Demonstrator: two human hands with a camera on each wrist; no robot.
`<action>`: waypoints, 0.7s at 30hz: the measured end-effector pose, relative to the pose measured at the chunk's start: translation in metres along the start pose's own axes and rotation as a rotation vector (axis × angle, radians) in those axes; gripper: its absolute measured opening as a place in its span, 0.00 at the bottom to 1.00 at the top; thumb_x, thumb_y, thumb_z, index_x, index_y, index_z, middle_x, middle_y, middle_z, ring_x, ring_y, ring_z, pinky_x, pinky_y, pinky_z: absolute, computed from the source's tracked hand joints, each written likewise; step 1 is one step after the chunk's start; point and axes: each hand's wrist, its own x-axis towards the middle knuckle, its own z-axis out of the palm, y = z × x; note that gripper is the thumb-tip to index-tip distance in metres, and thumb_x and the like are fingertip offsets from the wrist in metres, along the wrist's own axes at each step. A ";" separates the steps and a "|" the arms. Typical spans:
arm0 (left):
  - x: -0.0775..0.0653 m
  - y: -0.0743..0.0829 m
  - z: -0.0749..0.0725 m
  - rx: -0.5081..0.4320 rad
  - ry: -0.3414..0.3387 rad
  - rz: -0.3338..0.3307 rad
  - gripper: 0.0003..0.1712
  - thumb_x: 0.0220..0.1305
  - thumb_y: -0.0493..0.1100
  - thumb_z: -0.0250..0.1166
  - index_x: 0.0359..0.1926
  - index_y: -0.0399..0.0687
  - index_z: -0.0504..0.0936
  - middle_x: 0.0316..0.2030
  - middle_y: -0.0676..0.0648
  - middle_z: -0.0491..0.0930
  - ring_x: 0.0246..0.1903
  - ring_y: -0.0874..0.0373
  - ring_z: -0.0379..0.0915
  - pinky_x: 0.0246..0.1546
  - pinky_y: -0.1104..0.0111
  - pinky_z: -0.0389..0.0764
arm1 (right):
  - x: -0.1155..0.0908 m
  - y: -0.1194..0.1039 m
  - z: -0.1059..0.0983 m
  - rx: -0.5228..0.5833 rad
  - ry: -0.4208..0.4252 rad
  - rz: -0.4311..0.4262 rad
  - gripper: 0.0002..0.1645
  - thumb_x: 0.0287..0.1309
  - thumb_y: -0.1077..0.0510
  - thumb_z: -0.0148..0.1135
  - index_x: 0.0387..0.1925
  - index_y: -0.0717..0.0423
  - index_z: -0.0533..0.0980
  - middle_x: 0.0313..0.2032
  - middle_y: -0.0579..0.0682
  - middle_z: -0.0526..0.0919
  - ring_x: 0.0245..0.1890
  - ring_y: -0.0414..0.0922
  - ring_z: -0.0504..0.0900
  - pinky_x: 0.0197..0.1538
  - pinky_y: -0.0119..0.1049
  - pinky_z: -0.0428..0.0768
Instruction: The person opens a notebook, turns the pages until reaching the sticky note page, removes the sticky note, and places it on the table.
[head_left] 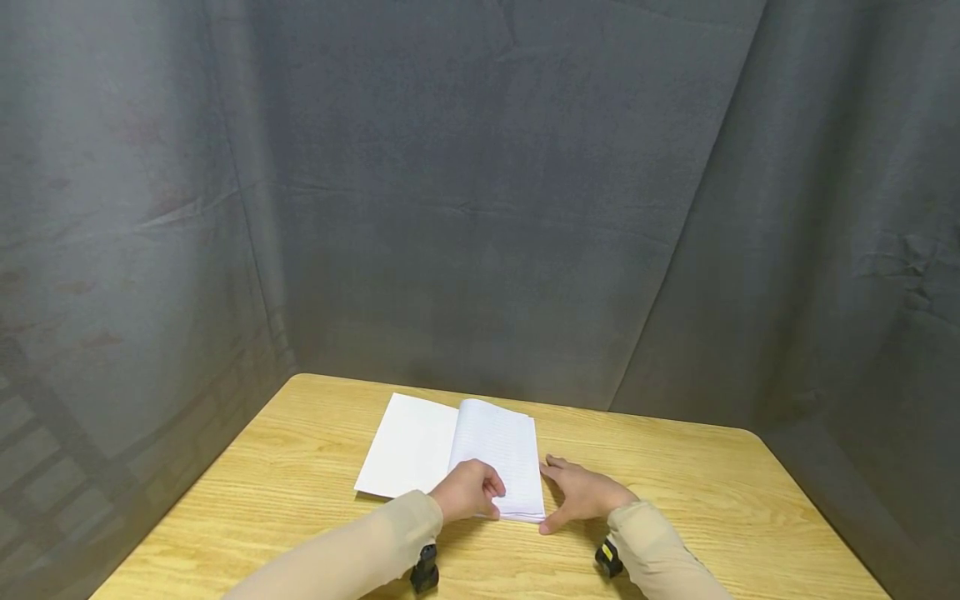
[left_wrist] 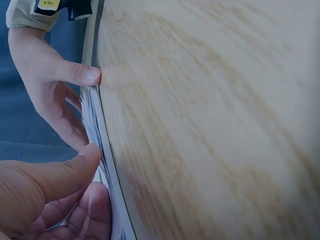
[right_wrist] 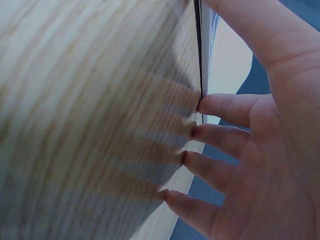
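Observation:
An open notebook (head_left: 501,454) with white lined pages lies on the table, its blank white cover (head_left: 408,446) spread out to the left. My left hand (head_left: 468,490) is at the lower part of the lined page, fingers loosely bent, with a gap between thumb and forefinger. Its thumb (left_wrist: 82,162) is at the bottom page edges in the left wrist view. My right hand (head_left: 585,492) is spread beside the right edge, thumb by the lower right corner. In the right wrist view its fingertips (right_wrist: 207,104) stand on the table along the notebook's edge.
The wooden table (head_left: 697,492) has rounded far corners and extends on both sides of the notebook. Grey cloth (head_left: 465,208) hangs behind it and at both sides. A black wrist device (head_left: 425,569) is on the left forearm, another (head_left: 608,558) on the right.

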 end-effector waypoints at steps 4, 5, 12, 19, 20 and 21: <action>0.000 0.000 -0.001 -0.001 0.001 0.019 0.08 0.46 0.28 0.73 0.27 0.40 0.82 0.21 0.53 0.75 0.23 0.65 0.66 0.27 0.74 0.71 | -0.001 0.000 0.000 0.003 -0.004 -0.006 0.64 0.39 0.38 0.76 0.69 0.69 0.59 0.71 0.69 0.54 0.70 0.67 0.56 0.66 0.61 0.60; 0.000 0.000 -0.001 0.005 0.003 0.027 0.07 0.49 0.27 0.71 0.27 0.39 0.83 0.21 0.52 0.76 0.23 0.65 0.67 0.27 0.75 0.71 | -0.001 0.000 0.000 0.003 -0.005 -0.006 0.63 0.39 0.38 0.76 0.69 0.69 0.59 0.71 0.69 0.54 0.70 0.67 0.56 0.66 0.61 0.60; 0.002 -0.001 -0.002 0.115 0.034 0.080 0.08 0.55 0.27 0.63 0.36 0.38 0.82 0.25 0.50 0.77 0.26 0.66 0.66 0.30 0.74 0.72 | -0.001 0.002 0.000 -0.001 -0.009 0.000 0.63 0.40 0.37 0.76 0.69 0.68 0.59 0.71 0.69 0.54 0.70 0.66 0.56 0.67 0.61 0.59; 0.003 -0.001 -0.003 0.062 -0.016 0.056 0.29 0.53 0.21 0.58 0.52 0.51 0.78 0.22 0.52 0.70 0.19 0.64 0.61 0.21 0.75 0.65 | 0.000 0.000 0.000 -0.028 -0.008 0.007 0.63 0.39 0.37 0.76 0.68 0.68 0.60 0.70 0.69 0.55 0.69 0.66 0.57 0.66 0.61 0.60; 0.003 -0.001 -0.003 0.068 -0.016 0.066 0.30 0.53 0.20 0.57 0.52 0.53 0.79 0.22 0.53 0.69 0.18 0.64 0.59 0.20 0.75 0.64 | 0.000 0.000 0.000 -0.031 -0.007 0.006 0.62 0.39 0.37 0.76 0.68 0.68 0.60 0.70 0.69 0.56 0.69 0.66 0.58 0.66 0.61 0.61; 0.003 -0.001 -0.003 0.079 -0.016 0.075 0.31 0.53 0.20 0.57 0.51 0.54 0.80 0.21 0.53 0.67 0.18 0.65 0.58 0.20 0.75 0.63 | 0.000 0.000 0.000 -0.031 -0.007 0.004 0.62 0.40 0.38 0.76 0.68 0.68 0.60 0.70 0.69 0.56 0.69 0.66 0.58 0.66 0.61 0.61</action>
